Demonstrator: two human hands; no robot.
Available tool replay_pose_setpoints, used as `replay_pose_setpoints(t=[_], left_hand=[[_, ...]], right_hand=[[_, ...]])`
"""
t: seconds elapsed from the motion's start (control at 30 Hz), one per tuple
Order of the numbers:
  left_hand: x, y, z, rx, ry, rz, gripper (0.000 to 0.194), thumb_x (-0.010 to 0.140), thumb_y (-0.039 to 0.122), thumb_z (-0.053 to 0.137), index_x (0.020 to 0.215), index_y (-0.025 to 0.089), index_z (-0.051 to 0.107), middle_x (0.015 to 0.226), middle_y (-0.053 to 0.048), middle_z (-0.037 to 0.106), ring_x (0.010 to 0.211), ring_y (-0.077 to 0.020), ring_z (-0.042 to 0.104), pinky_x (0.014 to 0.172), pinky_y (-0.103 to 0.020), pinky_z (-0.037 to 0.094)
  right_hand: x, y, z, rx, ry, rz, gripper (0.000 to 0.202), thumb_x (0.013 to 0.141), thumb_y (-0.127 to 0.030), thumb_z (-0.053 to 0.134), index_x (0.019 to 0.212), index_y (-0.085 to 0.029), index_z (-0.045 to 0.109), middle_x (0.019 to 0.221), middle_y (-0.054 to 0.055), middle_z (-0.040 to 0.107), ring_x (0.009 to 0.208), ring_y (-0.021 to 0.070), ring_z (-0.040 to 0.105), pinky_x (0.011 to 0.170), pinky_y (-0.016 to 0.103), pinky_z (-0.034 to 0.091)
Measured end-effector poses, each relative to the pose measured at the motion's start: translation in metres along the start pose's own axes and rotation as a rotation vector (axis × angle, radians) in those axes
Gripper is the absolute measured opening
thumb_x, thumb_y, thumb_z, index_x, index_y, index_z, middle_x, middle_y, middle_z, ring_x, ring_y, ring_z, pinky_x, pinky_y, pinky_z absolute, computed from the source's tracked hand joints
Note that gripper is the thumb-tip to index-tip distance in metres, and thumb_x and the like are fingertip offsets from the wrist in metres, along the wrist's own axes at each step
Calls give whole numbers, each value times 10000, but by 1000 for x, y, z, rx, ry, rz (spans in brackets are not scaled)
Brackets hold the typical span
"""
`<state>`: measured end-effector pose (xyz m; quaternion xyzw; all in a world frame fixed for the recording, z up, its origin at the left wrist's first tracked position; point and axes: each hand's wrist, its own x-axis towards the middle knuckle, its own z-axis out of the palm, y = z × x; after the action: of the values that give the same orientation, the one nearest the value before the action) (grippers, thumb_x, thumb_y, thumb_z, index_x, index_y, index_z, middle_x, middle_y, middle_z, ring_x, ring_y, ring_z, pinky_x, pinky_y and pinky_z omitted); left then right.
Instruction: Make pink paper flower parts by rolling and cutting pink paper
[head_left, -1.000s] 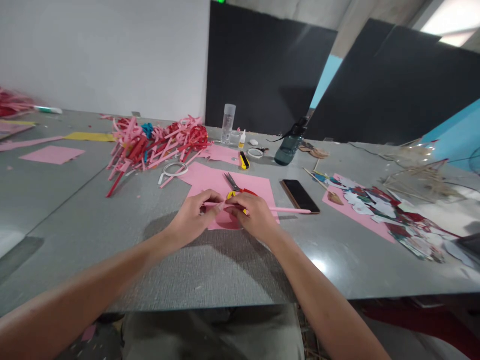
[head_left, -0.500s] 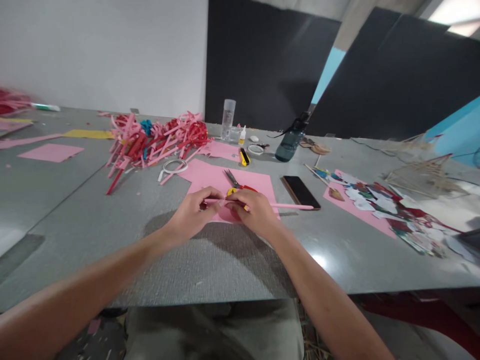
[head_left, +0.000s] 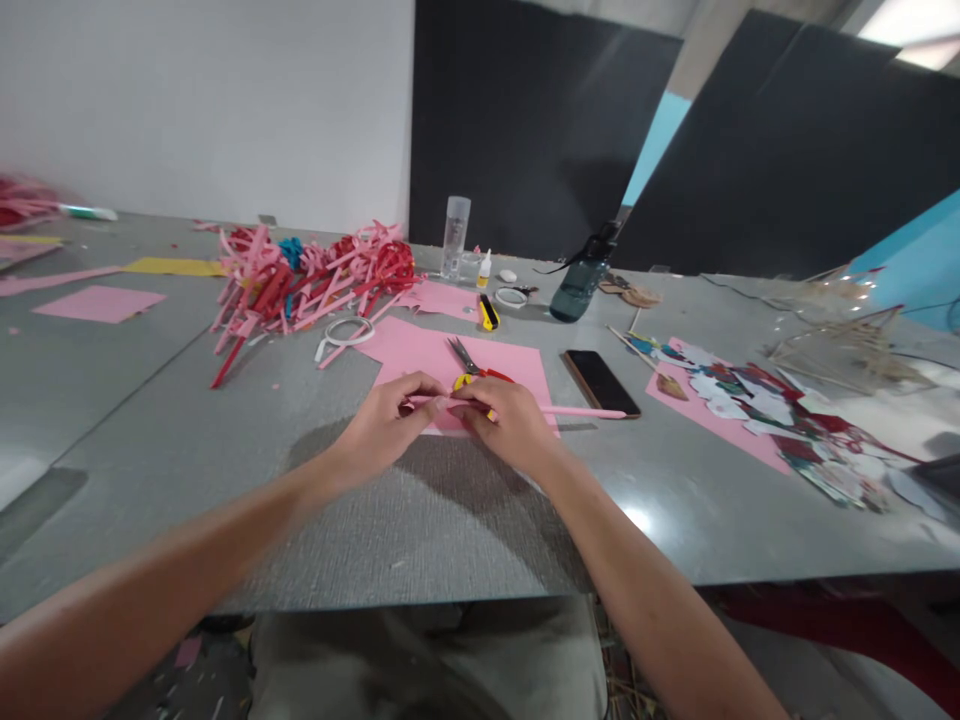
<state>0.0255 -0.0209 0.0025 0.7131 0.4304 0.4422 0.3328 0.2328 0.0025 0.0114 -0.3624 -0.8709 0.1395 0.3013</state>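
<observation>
A thin pink paper stick [head_left: 583, 411] lies level between my two hands, its long end sticking out to the right. My left hand [head_left: 394, 415] pinches it near its left end. Beside it, my right hand [head_left: 506, 415] closes its fingers round the same stick, with the fingertips of both hands almost meeting. Under and behind the hands is a pink paper sheet [head_left: 517, 355]. On that sheet rest scissors [head_left: 469, 362] with red and yellow handles, partly hidden by my right hand.
Left stands a heap of pink and red paper strips [head_left: 300, 275], with a white cable coil [head_left: 349, 332] before it. A phone [head_left: 601, 383] lies to the right. Behind are a yellow cutter [head_left: 489, 313], a glue bottle [head_left: 484, 270] and a dark water bottle [head_left: 581, 280]. Paper scraps [head_left: 780, 410] cover the right side.
Both hands keep their hold on the pink stick in nearly the same place. A loose pink edge below the fingers no longer shows. The view has shifted very slightly.
</observation>
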Motion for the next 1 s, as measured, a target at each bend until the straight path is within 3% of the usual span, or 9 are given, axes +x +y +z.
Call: replay_pose_setpoints(t=[0.3,0.7,1.0], left_hand=[[-1,2,1,-16,28,5,120,894,287,621,963,211,683,964,-22,716,871,-147,673,757,-245,530],[-1,2,-1,11,51,-35,114,904,285,599,940,212,680,875,8,679,787,-124,615,702,-235,471],[0,-8,0,17,87,-10,156,852,216,616,1002,211,656,992,-35,704,923,-173,661,798,-288,529]], right_hand=[[0,-4,-3,-16,-27,2,150,953,-176,578,1006,-206,714,976,48,734,910,188,660,793,289,457],[0,-2,-1,4,17,10,136,946,-238,622,1035,-224,723,1005,52,744,947,200,664,839,314,469],[1,-4,-4,14,8,53,208,949,-144,546,1052,-209,715,1005,54,738,921,189,657,811,292,462]])
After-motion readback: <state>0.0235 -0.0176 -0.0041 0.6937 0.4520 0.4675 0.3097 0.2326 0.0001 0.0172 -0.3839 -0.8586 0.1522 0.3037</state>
